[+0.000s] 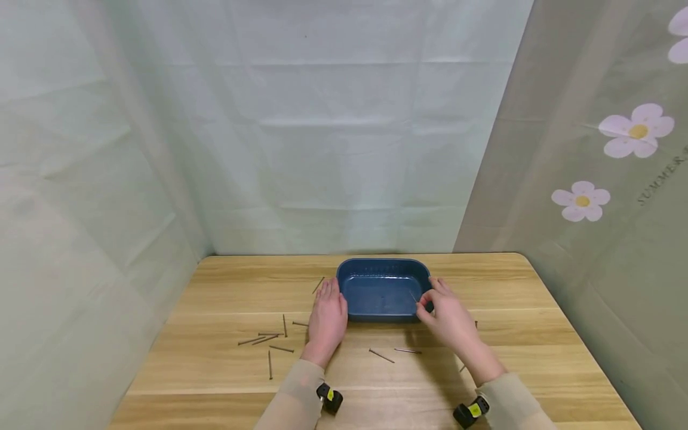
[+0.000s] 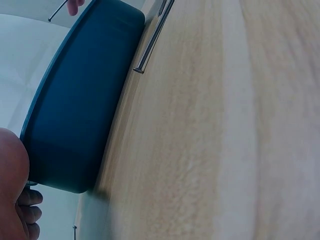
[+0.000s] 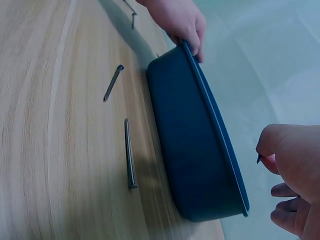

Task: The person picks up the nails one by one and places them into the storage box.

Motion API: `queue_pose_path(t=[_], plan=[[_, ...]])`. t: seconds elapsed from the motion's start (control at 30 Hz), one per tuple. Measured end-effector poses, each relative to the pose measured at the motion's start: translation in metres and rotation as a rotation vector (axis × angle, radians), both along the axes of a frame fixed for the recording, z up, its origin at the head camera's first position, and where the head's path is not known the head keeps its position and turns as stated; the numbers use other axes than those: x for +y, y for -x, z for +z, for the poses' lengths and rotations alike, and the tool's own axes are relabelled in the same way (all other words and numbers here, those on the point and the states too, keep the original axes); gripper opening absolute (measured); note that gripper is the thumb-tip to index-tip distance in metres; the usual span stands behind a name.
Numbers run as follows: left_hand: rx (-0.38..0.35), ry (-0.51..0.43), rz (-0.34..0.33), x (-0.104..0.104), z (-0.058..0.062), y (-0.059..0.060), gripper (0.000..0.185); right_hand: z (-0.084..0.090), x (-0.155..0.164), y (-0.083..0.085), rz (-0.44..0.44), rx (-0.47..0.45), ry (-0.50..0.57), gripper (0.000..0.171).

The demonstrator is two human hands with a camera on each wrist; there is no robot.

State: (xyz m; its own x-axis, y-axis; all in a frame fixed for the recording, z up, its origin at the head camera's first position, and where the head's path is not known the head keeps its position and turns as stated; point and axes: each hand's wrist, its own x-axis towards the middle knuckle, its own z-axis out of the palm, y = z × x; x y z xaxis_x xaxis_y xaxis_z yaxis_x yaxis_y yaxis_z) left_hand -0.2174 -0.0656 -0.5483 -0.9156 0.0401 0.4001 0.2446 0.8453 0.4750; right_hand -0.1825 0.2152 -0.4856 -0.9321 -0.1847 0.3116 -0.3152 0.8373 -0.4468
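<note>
A dark blue rectangular dish (image 1: 376, 318) sits near the table's back edge. At its left end my left hand (image 1: 329, 316) grips the rim, seen in the right wrist view with the fingers over the edge. Above the right end, my right hand (image 1: 450, 319) pinches a thin nail (image 2: 57, 12) between thumb and forefinger, the other fingers spread loosely. That nail slants over the dish's inside. Two nails lie in front of the dish, one of them a shiny nail (image 3: 129, 155) close to its wall.
Several loose nails (image 1: 266, 339) are scattered left of my left hand, and one nail (image 1: 319, 285) lies behind it. More nails lie partly hidden by my right forearm. Hanging cloth (image 1: 344, 149) walls in the wooden table (image 1: 177, 370) at the back and sides.
</note>
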Motion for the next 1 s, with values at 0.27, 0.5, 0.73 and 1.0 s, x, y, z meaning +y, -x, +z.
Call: queue_pose_path(t=[0.27,0.5,0.73,1.0], plan=[[-0.003,-0.019,-0.003,-0.001,0.000,0.000,0.045,-0.004,-0.013,0.006,0.020,-0.013,-0.034,0.017],[-0.008,-0.012,-0.005,-0.001,0.000,0.000,0.045,-0.006,-0.023,0.012,0.032,-0.033,-0.048,0.015],[-0.020,-0.014,-0.003,-0.001,0.000,0.000,0.045,-0.008,-0.034,0.020,0.021,-0.102,-0.064,0.016],[-0.015,-0.019,-0.006,0.000,0.001,-0.001,0.045,-0.009,-0.047,0.027,0.019,-0.137,-0.057,0.017]])
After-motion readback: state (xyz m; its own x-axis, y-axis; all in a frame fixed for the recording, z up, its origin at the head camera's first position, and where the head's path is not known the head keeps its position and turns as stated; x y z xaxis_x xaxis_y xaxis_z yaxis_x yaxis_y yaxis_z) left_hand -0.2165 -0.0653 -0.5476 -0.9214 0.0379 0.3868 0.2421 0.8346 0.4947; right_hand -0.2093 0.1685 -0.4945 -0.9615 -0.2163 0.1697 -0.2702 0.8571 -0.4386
